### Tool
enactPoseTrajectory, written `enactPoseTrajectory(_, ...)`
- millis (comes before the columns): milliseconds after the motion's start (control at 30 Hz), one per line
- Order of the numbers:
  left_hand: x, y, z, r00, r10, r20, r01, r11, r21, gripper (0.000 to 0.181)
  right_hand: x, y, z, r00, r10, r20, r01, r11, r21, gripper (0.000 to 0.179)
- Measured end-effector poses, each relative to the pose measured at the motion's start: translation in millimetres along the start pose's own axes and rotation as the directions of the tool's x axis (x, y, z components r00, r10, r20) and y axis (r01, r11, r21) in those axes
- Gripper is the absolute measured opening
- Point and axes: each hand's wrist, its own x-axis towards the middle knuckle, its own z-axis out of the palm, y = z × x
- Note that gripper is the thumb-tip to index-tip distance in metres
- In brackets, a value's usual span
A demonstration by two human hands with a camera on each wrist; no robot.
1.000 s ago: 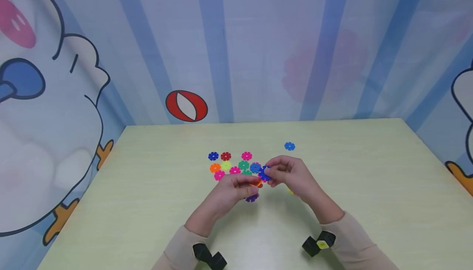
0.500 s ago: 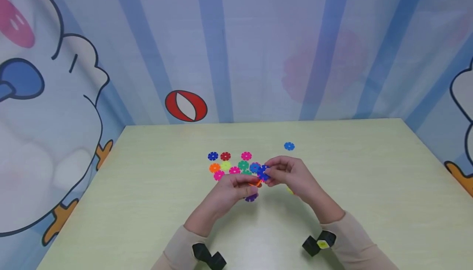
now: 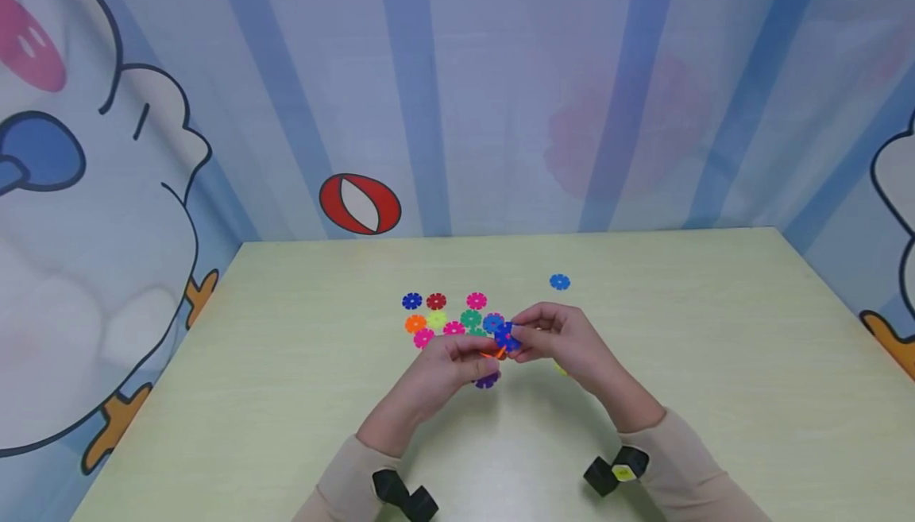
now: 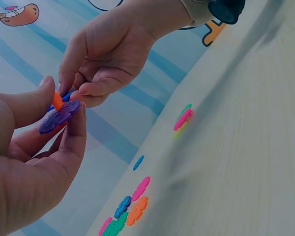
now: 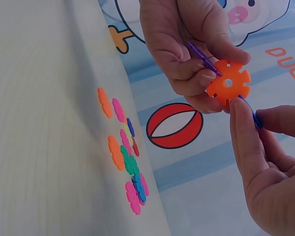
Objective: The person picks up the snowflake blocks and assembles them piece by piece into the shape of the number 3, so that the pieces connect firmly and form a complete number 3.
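In the head view, take the dark blue disc (image 3: 507, 337) as clock centre. At 8 o'clock: left hand (image 3: 446, 367), pinching an orange disc (image 5: 237, 88), with a purple disc (image 5: 205, 58) toward 7 o'clock, standing crosswise to it and apparently slotted in. At 3 o'clock: right hand (image 3: 561, 337), pinching the dark blue disc with its edge at the orange rim. Not possible to confirm slot engagement there.

Risk: skidding of the blue edge off the rim. Cause: misaligned slots or tilt. Risk: twisting or popping loose of the purple disc. Cause: push directed across its slot. Risk: dropping the held discs onto the tabletop (image 3: 715, 331) below. Cause: fingertip-only hold on thin, probably slick pieces.

Near 4 o'clock, avoid bumping the mostly hidden yellow disc (image 3: 561, 369) with a lowered right hand. Between 9 and 10 o'clock, guard the loose discs (image 3: 424, 338) against scattering from a fall. Between 1 and 2 o'clock, note the lone lighter blue disc (image 3: 560, 282), well apart; low risk.
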Motion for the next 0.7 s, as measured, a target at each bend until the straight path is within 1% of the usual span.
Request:
enactPoseTrajectory(200,0.1,0.3,0.3,1.0,-0.01,0.006,0.01,1.0,-0.02,0.03,0.7,1.4,1.1,1.0,0.012,-0.019,-0.013,1.0,-0.004,0.024)
enactPoseTrajectory(400,0.4,-1.9,0.6,1.0,-0.023,0.001,0.023,0.999,-0.029,0.03,1.3,4.5,3.9,0.999,0.014,-0.028,-0.014,1.0,0.014,0.021)
enactPoseTrajectory(700,1.9,-5.8,2.3,0.998,-0.042,-0.047,0.041,0.999,-0.032,0.03,-0.1,5.3,7.1,0.999,-0.006,-0.04,0.007,0.999,0.035,0.019)
